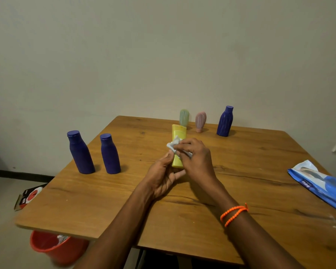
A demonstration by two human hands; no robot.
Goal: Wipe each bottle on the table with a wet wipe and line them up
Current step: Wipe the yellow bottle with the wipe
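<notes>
Standing up tall near the middle of the table (241,191), the yellow bottle (178,133) is pointing up and away. The left hand (163,177) is curling around its bottom end. The right hand (194,158) is pinching a crumpled wet wipe (173,144) against it, probably rubbing. Bare wood is lying all around.

A red plastic bucket (52,247) sits on the floor under the wooden table's (124,206) near-left corner; a red-and-black printed card (28,197) lies beside it.
</notes>
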